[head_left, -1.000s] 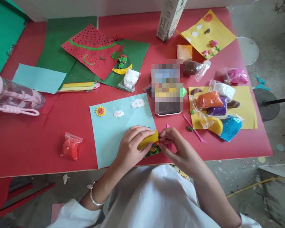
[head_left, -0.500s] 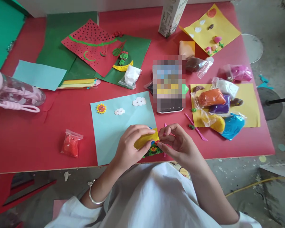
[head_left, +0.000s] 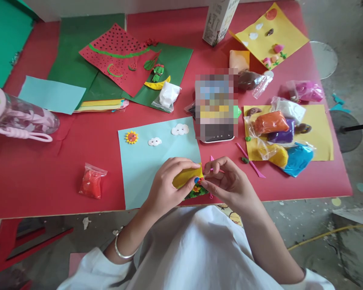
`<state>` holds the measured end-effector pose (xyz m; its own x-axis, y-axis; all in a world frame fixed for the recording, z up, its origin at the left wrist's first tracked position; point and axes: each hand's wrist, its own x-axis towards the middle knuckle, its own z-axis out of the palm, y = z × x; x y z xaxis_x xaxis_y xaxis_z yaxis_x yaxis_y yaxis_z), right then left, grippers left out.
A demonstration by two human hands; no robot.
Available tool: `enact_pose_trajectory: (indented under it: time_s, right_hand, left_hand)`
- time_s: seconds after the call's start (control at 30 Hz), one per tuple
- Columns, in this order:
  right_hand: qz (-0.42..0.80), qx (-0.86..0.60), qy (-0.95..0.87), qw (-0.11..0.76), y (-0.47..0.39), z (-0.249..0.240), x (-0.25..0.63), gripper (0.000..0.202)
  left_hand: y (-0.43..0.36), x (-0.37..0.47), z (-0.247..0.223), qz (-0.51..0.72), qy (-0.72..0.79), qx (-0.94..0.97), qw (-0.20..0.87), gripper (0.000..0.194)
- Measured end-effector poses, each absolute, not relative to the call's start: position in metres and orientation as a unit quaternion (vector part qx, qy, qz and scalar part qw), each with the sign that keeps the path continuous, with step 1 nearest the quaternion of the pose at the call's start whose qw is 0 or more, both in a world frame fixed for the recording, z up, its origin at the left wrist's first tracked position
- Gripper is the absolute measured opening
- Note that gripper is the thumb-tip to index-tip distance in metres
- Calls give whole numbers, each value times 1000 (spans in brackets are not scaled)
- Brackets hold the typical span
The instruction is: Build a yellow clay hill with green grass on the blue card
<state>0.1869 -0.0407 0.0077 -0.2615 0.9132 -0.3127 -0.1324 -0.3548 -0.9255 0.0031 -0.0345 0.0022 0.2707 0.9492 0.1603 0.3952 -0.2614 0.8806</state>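
My left hand (head_left: 174, 179) is curved over the lower right of a light blue paper (head_left: 136, 173). Its thumb and forefinger are apart, with yellow clay (head_left: 183, 177) showing between them. The thumb tip touches or nearly touches a small blue clay piece (head_left: 196, 180). Thumb and finger of my right hand (head_left: 225, 179) pinch at a tiny red clay bit (head_left: 201, 181), close to my left thumb. Below lie green clay and a small flower (head_left: 196, 188). A clay sun (head_left: 131, 137) and two white clouds (head_left: 180, 129) sit higher on the paper.
Right of my hands are pink clay tools (head_left: 250, 160) and bagged clay on yellow paper (head_left: 323, 133). A phone (head_left: 218, 135) stands ahead. Red clay in a bag (head_left: 92, 182) lies left, near a bottle (head_left: 33, 117). A carton (head_left: 219, 22) stands at the back.
The whole view has shifted slightly. My hands keep nearly the same pose, and the blue clay beside my left thumb shows a little more.
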Motion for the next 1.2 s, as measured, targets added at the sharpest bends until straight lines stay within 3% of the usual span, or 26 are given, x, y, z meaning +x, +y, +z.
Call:
enact_pose_trajectory:
  time_s: [0.5, 0.67, 0.97, 1.2]
  right_hand:
    - [671, -487, -396, 394, -38, 6, 189, 37]
    - [683, -483, -393, 383, -37, 8, 190, 38]
    - [692, -472, -366, 406, -37, 7, 190, 36]
    - [667, -485, -390, 409, -38, 4, 194, 33]
  left_hand:
    - [-31, 7, -1, 370, 469, 710, 373, 17]
    - [-32, 5, 0, 386, 430, 756, 308, 18]
    - [-34, -4, -3, 343, 402, 823, 207, 33]
    - [-33, -7, -2, 279, 400, 841, 233, 32]
